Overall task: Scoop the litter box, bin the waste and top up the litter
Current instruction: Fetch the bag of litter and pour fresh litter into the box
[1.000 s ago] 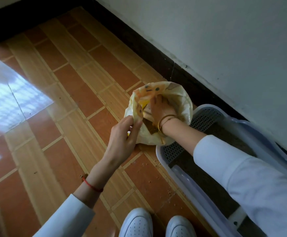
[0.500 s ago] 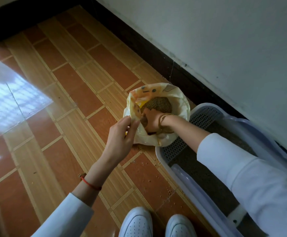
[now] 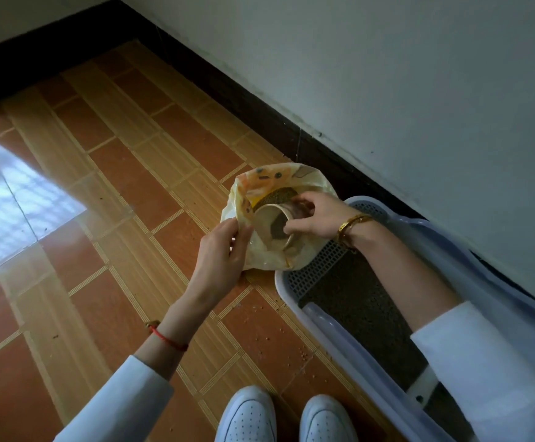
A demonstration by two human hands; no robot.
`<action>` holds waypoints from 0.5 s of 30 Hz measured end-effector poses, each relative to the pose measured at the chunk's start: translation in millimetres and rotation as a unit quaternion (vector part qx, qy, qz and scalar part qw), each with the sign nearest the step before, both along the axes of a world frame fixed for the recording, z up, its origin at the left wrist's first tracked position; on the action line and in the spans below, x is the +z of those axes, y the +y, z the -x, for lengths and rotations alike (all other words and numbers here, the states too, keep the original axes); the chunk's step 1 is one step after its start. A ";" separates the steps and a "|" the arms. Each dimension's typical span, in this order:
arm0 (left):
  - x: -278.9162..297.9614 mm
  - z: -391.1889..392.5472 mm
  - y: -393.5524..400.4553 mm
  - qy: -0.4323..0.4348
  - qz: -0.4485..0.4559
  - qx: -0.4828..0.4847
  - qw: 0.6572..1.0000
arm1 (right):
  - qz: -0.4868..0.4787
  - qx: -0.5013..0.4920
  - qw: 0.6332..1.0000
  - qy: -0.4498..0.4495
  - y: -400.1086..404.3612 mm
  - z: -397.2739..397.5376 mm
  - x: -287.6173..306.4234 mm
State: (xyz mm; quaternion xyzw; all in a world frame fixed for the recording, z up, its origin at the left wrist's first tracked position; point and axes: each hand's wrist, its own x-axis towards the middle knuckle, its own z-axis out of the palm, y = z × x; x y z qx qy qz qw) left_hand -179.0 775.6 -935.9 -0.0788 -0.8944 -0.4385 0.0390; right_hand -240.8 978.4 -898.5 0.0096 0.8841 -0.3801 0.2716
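Note:
A yellowish plastic litter bag [image 3: 314, 180] with orange print stands open on the floor, dark granular litter [image 3: 280, 195] showing inside it. My left hand [image 3: 224, 247] pinches the bag's near rim and holds the mouth open. My right hand [image 3: 315, 215] grips a beige paper cup [image 3: 271, 226] tilted on its side over the bag, some litter visible in it. The pale blue litter box [image 3: 339, 327] lies just right of the bag against the wall, with a perforated step and dark litter under my right forearm.
Scattered litter grains [image 3: 279, 338] dot the orange tiled floor near the box. A white wall [image 3: 419, 90] with dark skirting runs behind the bag and box. My white shoes [image 3: 285, 419] stand at the bottom edge. Bright window glare covers the floor at left.
My right hand has come up out of the bag with the paper cup, which now holds some litter. My left hand still holds the bag's rim.

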 end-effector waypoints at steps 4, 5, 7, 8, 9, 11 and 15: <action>1.7 -3.1 1.5 0.012 -0.009 -0.003 1.000 | 0.094 -0.088 0.991 0.023 19.6 -22.6 10.1; 2.5 -3.8 2.9 0.016 -0.008 -0.006 1.000 | 0.107 -0.099 0.989 0.030 25.1 -28.7 12.1; 4.4 -5.0 7.1 0.022 -0.008 -0.015 1.000 | 0.134 -0.118 0.983 0.043 36.3 -42.8 15.8; 5.1 -5.1 8.9 0.025 -0.007 -0.020 0.999 | 0.151 -0.133 0.978 0.049 41.7 -50.0 17.3; 5.3 -4.8 10.1 0.028 -0.005 -0.023 0.999 | 0.166 -0.147 0.974 0.056 47.5 -57.5 18.8; 5.7 -3.8 11.2 0.031 0.001 -0.025 0.999 | 0.176 -0.174 0.965 0.084 59.7 -71.7 18.9; 6.2 -5.0 13.8 0.024 0.002 -0.036 0.999 | 0.149 -0.208 0.956 0.146 83.5 -98.0 12.6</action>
